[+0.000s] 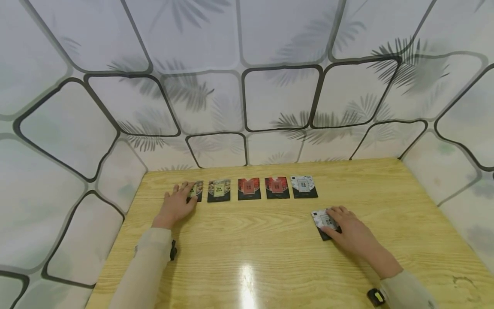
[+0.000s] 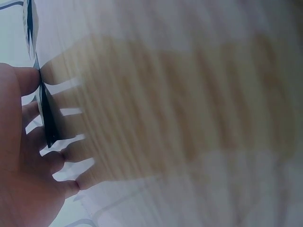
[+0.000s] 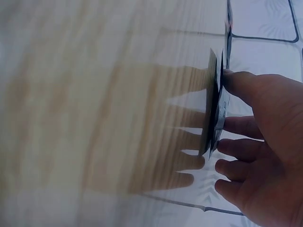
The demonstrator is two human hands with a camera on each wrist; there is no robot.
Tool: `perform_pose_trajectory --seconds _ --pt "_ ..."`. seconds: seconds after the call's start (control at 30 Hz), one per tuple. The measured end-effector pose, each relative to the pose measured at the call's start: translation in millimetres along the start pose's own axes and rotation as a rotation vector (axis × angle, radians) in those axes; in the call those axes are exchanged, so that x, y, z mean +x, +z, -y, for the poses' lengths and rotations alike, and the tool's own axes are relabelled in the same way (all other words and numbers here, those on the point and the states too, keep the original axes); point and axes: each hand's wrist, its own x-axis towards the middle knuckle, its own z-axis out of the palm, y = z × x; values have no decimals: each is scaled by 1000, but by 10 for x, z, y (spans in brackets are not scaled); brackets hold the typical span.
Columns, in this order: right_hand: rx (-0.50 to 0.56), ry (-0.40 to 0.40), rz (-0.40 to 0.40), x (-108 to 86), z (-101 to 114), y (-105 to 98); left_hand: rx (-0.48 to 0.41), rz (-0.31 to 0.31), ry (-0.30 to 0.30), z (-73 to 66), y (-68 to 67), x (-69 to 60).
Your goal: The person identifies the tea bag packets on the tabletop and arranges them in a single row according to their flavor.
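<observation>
At the left end of a row of small flat packets, my left hand (image 1: 178, 205) lies over a yellow-and-black packet (image 1: 199, 191), thumb at its near edge and fingers across it. The left wrist view shows that packet (image 2: 46, 113) edge-on between thumb and fingers, close to the tabletop. In front of the row's right end, my right hand (image 1: 352, 229) pinches a white-and-black packet (image 1: 323, 219). Seen from the right wrist, this packet (image 3: 220, 113) stands slightly off the table, thumb on one side and fingertips on the other. The fingers partly hide both labels.
Along the back of the wooden table (image 1: 239, 244) lie another yellow-and-black packet (image 1: 219, 191), two red-and-black packets (image 1: 249, 189) and a white-and-black packet (image 1: 304, 187). Patterned fabric walls (image 1: 281, 98) rise behind the table and at both sides.
</observation>
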Motion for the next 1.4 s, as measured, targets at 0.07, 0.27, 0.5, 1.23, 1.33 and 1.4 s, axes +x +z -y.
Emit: perform_pose_trajectory --seconds 0.07,0.27,0.5,1.23,1.33,1.4 --pt "-2 14 -5 22 -35 1 -2 0 2 4 2 5" --pt "-13 39 -19 90 -148 1 -21 20 -6 12 4 14" --pt "-13 71 -3 157 -217 -36 -38 28 -14 -1 -4 6" --pt "17 97 38 428 -397 -57 -5 5 -12 4 14 8" --pt "17 101 39 469 -421 -52 -7 1 -11 4 18 4" --pt "15 105 38 497 -435 -49 -10 -1 -8 8 21 5"
